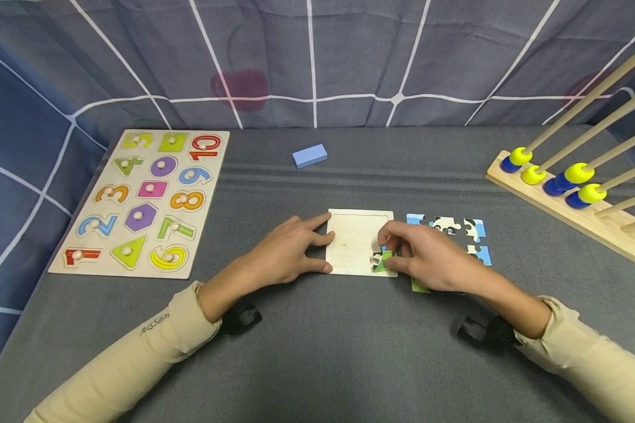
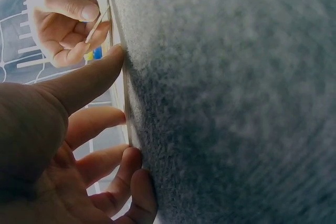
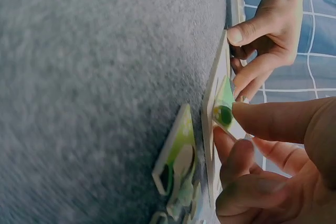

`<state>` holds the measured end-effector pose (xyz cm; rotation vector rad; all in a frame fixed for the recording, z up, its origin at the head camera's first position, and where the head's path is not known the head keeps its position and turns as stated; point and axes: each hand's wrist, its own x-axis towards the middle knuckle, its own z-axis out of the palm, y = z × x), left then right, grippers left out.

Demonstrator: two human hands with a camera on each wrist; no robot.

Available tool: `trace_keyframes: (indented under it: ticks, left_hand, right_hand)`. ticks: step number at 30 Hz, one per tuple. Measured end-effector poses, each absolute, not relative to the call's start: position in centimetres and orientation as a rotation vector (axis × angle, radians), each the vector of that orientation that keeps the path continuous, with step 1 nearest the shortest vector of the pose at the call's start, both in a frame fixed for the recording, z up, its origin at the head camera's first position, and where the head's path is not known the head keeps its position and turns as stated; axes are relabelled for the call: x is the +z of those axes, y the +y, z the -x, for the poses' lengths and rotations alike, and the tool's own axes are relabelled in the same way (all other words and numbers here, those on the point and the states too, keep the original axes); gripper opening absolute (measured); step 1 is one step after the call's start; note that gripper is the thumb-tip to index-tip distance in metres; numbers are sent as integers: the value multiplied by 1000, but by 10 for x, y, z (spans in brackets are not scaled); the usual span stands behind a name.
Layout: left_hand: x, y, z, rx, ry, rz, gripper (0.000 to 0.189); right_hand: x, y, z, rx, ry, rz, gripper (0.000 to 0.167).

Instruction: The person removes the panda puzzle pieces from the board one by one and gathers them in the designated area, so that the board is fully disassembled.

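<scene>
A square wooden puzzle tray (image 1: 349, 241) with a shallow raised border lies in front of me. My left hand (image 1: 291, 248) rests at its left edge, the spread fingertips and thumb touching the rim. In my right hand (image 1: 434, 255) a green, black and white jigsaw piece (image 1: 381, 262) is pinched between thumb and fingers, over the tray's lower right corner. The right wrist view shows this piece (image 3: 224, 109) tilted above the tray. More jigsaw pieces (image 1: 475, 229), with blue, white, black and green print, lie right of the tray, partly hidden beneath my right hand.
A number-and-shape peg board (image 1: 150, 200) lies at the left. Toward the back is a blue block (image 1: 310, 156). On the right stands a wooden peg rack (image 1: 571, 205) with blue and yellow beads, its rods rising. A checked curtain (image 1: 349, 59) hangs behind the grey cloth surface.
</scene>
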<state>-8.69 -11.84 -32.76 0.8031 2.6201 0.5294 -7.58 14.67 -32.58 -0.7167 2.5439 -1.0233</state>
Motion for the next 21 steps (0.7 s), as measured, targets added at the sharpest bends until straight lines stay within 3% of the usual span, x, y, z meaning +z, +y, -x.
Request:
trace_keyframes:
  ticks: [21]
  left_hand:
    - [-326, -118, 86, 523, 2617, -794, 59]
  right_hand:
    - [-331, 147, 70, -1190, 2494, 716, 24]
